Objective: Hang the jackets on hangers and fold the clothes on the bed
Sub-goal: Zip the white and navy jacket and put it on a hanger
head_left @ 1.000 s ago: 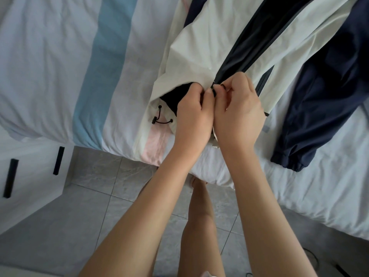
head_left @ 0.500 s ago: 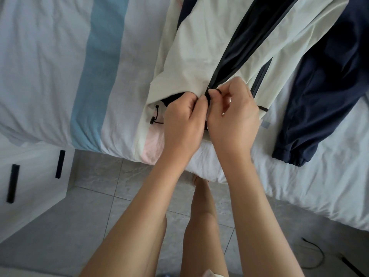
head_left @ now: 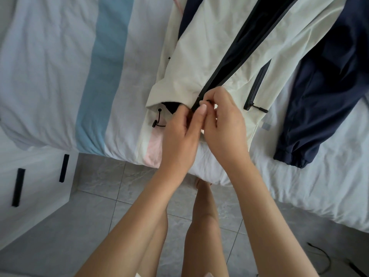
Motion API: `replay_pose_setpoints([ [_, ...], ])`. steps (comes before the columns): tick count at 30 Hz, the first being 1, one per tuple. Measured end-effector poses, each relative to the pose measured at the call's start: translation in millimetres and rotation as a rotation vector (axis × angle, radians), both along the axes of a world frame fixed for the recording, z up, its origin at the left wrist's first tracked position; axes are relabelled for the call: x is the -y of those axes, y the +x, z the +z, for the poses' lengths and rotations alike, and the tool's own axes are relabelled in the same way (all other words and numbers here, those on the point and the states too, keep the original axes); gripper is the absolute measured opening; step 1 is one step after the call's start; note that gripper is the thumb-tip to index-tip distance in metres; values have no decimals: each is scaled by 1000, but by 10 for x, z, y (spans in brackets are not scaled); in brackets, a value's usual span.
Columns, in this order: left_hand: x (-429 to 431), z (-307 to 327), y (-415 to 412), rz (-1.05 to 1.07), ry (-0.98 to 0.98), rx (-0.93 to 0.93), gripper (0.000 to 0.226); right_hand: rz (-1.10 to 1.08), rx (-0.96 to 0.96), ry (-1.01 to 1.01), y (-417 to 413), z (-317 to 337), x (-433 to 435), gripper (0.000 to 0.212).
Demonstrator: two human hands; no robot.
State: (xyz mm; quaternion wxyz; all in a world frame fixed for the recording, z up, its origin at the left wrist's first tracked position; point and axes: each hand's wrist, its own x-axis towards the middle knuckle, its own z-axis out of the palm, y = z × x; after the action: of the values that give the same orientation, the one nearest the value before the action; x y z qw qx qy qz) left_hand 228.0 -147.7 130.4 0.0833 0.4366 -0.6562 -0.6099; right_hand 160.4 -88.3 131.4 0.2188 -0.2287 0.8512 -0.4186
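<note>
Jacket [head_left: 209, 62], cream, laid on rumpled striped bed [head_left: 50, 76].
Its black zip [head_left: 206, 89] base is pinched by left hand [head_left: 179, 136] and right hand [head_left: 227, 124], mid-frame.

- This is a bedroom in a home: a bed [head_left: 299, 186] with a white sheet fills the upper part of the view.
- A white duvet [head_left: 50, 66] striped in blue and pale pink lies over it (rumpled, hanging over the edge).
- Clothes are spread on the bedding: a cream jacket [head_left: 209, 56] and a navy garment [head_left: 323, 100].
- A white cabinet [head_left: 40, 192] with slim black handles [head_left: 63, 167] stands beside the bed.
- The floor [head_left: 103, 206] is grey tile, and a dark cable [head_left: 325, 258] lies on it.
</note>
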Motion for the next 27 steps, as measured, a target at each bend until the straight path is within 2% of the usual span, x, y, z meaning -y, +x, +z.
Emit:
replay_pose_setpoints([
  [2, 62, -17, -20, 59, 60, -4, 32, 66, 7, 19, 37, -4, 7, 10],
  [6, 159, -39, -52, -21, -48, 30, 38, 88, 52, 69, 31, -18, -6, 16],
  [9, 204, -5, -33, -113, -83, 27, 41, 103, 135, 7, 1, -31, -5, 16],
  [13, 315, -13, 12, -259, -238, 105, 41, 49, 246, -126, -77, -56, 26, 20],
  [15, 378, -41, 17, -293, -282, 134, 41, 109, 172, -86, -116, -74, 59, 22],
  [18, 453, -46, -95, -379, -365, 173, 44, 142, -36, 36, -254, -136, 99, 26],
  [20, 510, -17, -277, -383, -419, 190, 47, 127, -98, 7, -429, -154, 133, 29],
  [23, 573, 45, -613, -364, -442, 202, 47, 98, -88, -32, -747, -149, 218, 29],
  [27, 598, 81, -851, -263, -376, 185, 46, 115, -40, -14, -1023, -123, 377, 29],
])
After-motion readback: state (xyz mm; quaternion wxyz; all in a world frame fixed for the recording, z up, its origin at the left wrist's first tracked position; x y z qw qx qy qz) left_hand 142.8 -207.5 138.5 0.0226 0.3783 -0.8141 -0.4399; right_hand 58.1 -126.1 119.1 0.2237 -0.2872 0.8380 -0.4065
